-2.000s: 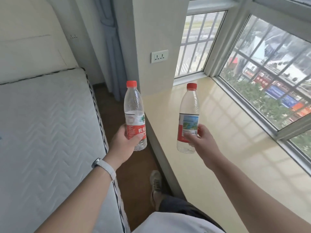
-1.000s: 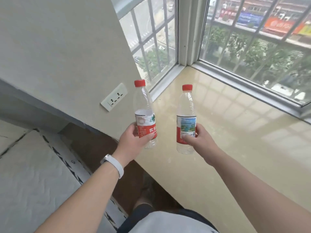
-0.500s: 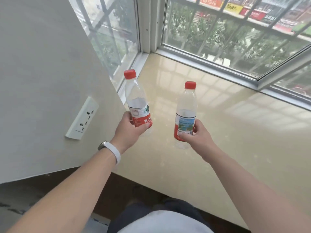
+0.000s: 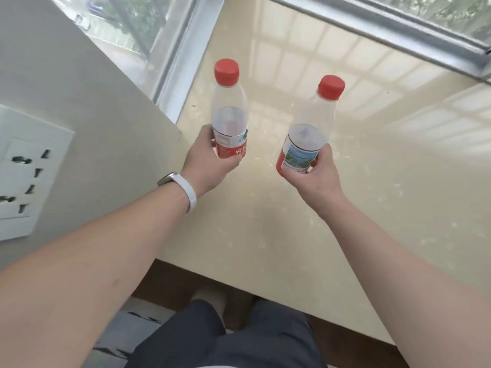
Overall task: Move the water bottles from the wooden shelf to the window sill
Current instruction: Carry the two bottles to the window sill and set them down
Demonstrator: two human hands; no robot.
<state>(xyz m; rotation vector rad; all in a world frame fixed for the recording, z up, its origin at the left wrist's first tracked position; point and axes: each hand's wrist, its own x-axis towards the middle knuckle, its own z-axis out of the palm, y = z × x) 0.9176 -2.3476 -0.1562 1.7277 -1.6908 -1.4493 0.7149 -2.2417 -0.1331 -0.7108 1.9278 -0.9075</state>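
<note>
The left hand holds the left water bottle and the right hand the right water bottle, side by side over the window sill. A wall socket lies left; the window frame runs behind.

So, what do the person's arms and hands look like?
The left forearm and right forearm are bare, no sleeves in view. The left wrist carries a white wristband with a grey tracker body. The left hand and right hand show no gloves.

Light: bright daylight through window;
Glare: grid reflections on glossy window sill;
Blur: wall socket smeared; edges bowed
</note>
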